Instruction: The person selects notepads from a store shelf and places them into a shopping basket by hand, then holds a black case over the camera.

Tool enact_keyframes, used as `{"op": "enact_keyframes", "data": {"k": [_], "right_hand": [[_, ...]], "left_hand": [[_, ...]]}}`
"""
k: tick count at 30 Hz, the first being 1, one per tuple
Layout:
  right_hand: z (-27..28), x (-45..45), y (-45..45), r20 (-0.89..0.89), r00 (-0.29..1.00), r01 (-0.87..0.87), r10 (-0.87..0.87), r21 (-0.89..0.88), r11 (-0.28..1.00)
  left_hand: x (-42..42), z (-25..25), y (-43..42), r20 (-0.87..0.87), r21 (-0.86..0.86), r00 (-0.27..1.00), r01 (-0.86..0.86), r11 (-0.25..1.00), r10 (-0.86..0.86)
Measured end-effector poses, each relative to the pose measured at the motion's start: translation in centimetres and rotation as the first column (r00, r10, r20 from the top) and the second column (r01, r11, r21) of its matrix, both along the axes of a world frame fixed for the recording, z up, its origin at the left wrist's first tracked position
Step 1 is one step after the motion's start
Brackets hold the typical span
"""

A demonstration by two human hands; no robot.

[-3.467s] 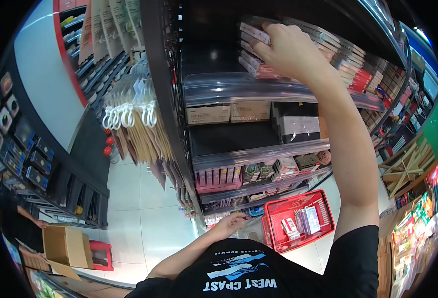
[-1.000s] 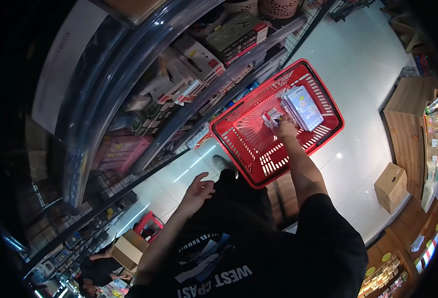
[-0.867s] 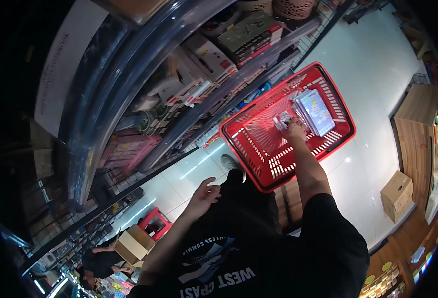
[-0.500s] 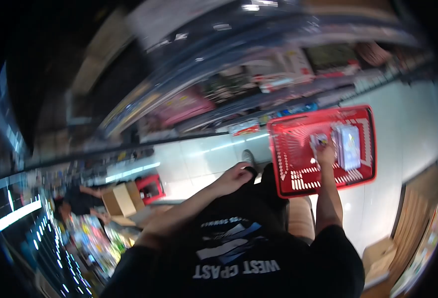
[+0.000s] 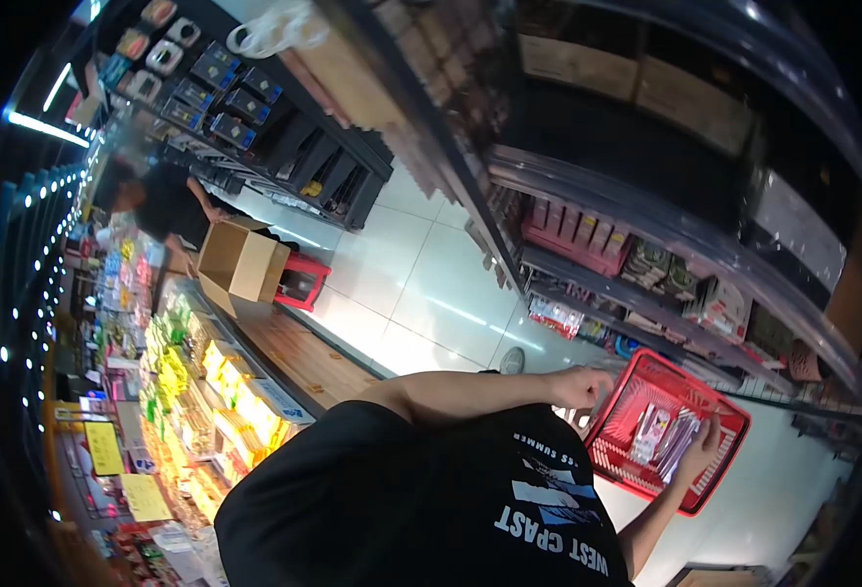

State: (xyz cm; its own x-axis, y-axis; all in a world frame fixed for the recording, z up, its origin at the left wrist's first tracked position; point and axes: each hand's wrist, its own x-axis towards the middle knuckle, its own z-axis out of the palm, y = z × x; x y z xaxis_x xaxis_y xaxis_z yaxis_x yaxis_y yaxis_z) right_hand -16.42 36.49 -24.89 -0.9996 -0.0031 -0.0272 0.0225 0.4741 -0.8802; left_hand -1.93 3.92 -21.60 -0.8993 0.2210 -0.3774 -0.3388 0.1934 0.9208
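Observation:
Clear-wrapped flat packs (image 5: 680, 446) lie tilted inside a red shopping basket (image 5: 636, 481) at the lower right. Beside that stack rests a small pack with pink and white print (image 5: 652, 430). My right hand (image 5: 702, 452) reaches into the basket along the stack's right edge, fingers apart and touching or very near it. At the basket's left rim is my left hand (image 5: 581, 387), its fingers curled. Whatever it holds, if anything, is hidden.
Shelves of boxed goods (image 5: 587, 235) rise at upper right. A person (image 5: 162, 201) at the left handles an open cardboard box (image 5: 245, 262) beside another red basket (image 5: 304, 282). A lit display of packaged goods (image 5: 225, 391) runs along the left. A shoe (image 5: 513, 361) shows on the tiled floor (image 5: 421, 264).
The view has swung left, so the basket appears lower and further right. My right hand has let go of the small pack and moved to the stack's other side. My left hand is nearer the rim.

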Motion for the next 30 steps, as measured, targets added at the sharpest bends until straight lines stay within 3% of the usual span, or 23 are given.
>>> {"op": "enact_keyframes", "data": {"k": [2,5,6,8,9,12,14,15,17,18,20,24,26,27,29,30], "right_hand": [[5.9,-0.9,-2.8,0.011,1.0,0.015,-0.013,-0.16,0.987],[16.3,-1.2,-8.0,-0.128,0.99,-0.072,0.06,-0.09,0.993],[19.3,-1.1,-9.6,-0.178,0.981,-0.104,0.081,-0.128,0.986],[24.6,-0.8,-12.4,-0.293,0.95,-0.16,0.106,-0.167,0.973],[26.9,-0.6,-13.7,-0.348,0.929,-0.192,0.124,-0.17,0.967],[33.1,0.3,-17.0,-0.544,0.828,-0.246,0.137,-0.132,0.96],[37.2,1.3,-19.1,-0.721,0.648,-0.353,0.244,0.0,0.936],[39.1,1.9,-20.3,-0.738,0.633,-0.343,0.232,0.002,0.939],[42.7,3.1,-22.4,-0.821,0.468,-0.445,0.326,0.1,0.89],[44.1,3.1,-23.6,-0.829,0.456,-0.441,0.324,0.106,0.891],[46.7,2.8,-26.1,-0.894,0.255,-0.431,0.369,0.236,0.871],[51.6,2.8,-31.1,-0.875,0.199,-0.405,0.442,0.337,0.85],[52.2,1.0,-33.6,-0.897,0.069,-0.074,0.437,0.433,0.899],[52.7,0.4,-34.6,-0.897,0.067,-0.073,0.438,0.433,0.898],[53.7,-0.4,-36.4,-0.659,0.433,0.091,0.615,0.711,0.697],[54.2,-0.3,-37.1,-0.658,0.431,0.094,0.617,0.713,0.695]], "left_hand": [[0.5,0.1,-0.9,-0.058,0.007,0.998,-0.024,1.0,0.024],[1.2,-0.2,-2.3,-0.196,0.072,0.979,-0.042,0.997,0.056],[1.6,-1.1,-2.7,-0.184,0.175,0.979,-0.056,0.983,0.089],[2.0,-0.6,-4.1,-0.208,0.137,0.975,-0.052,0.989,0.08],[2.3,-0.4,-4.9,-0.199,0.211,0.975,-0.053,0.976,0.096],[2.5,0.6,-6.7,-0.218,0.2,0.972,-0.047,0.979,0.091],[2.9,0.6,-7.3,-0.225,0.182,0.969,-0.062,0.981,0.103],[2.9,0.5,-7.7,-0.224,0.188,0.969,-0.065,0.98,0.108],[3.0,1.5,-8.2,-0.228,0.169,0.968,-0.063,0.984,0.101],[3.0,1.3,-8.5,-0.232,0.162,0.967,-0.068,0.984,0.105],[2.8,1.0,-9.0,-0.241,0.162,0.964,-0.075,0.984,0.114],[2.9,1.0,-9.6,-0.218,0.2,0.967,-0.088,0.976,0.132],[3.1,1.5,-9.8,-0.21,0.205,0.969,-0.085,0.975,0.128],[3.1,1.7,-10.0,-0.198,0.211,0.972,-0.085,0.974,0.128],[3.3,1.6,-10.4,-0.194,0.23,0.973,-0.083,0.97,0.129],[3.3,1.4,-10.5,-0.187,0.248,0.974,-0.082,0.965,0.13]]}}
